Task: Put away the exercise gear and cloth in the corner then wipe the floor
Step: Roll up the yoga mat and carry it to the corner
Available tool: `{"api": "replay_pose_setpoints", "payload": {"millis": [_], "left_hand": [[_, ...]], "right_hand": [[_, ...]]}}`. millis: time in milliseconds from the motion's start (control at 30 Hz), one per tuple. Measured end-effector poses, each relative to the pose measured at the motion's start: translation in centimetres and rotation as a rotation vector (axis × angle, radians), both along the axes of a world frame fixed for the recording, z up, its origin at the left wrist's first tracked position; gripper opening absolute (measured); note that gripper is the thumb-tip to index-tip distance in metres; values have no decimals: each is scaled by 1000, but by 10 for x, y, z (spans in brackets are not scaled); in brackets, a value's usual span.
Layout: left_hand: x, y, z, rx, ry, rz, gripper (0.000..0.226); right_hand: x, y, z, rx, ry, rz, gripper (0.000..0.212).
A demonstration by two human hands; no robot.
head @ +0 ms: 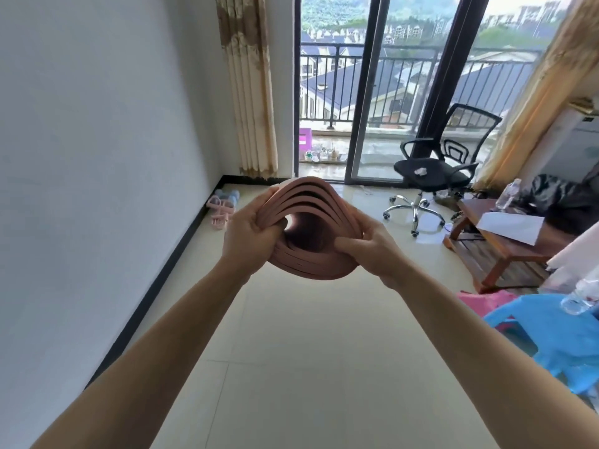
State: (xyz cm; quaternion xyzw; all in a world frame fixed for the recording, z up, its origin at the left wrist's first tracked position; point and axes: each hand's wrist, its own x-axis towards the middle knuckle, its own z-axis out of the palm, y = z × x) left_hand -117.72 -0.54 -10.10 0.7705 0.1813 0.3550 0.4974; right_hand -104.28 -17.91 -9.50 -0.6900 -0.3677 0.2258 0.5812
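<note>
Two hands hold one rolled pink exercise mat (319, 197), which is seen from its end, so that the spiral of layers and the dark hollow in the middle show. The left hand (248, 233) grips the left side of the roll: its fingers curl over the outer edge and the thumb presses on the layers from the front. The right hand (372, 251) grips the lower right side, with the thumb laid across the inner layers toward the hollow and the fingers wrapped behind the roll, out of sight. The roll is loose, with gaps between its layers, and it is in the air above the pale tiled floor (308, 367), touching only the hands. Beyond it, in the corner by the white wall (97, 140) and the curtain (251, 92), lie light blue dumbbells (228, 195) and just beside them some pink gear (219, 212), too small to tell what it is. To the right stand a black office chair (432, 176) before the glass balcony door (376, 92), a low wooden table (496, 244) and, nearer, a blue plastic chair (557, 332).
</note>
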Motion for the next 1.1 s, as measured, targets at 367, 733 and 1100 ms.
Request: {"api": "replay_pose_setpoints", "payload": {"millis": [367, 733, 1100], "left_hand": [[251, 157, -7, 25, 78, -59, 55], [502, 323, -4, -70, 77, 2, 52], [633, 567, -37, -117, 67, 301, 56]], "right_hand": [[243, 148, -14, -5, 51, -34, 64], [516, 340, -25, -12, 69, 136, 76], [676, 618, -43, -95, 4, 379, 78]]}}
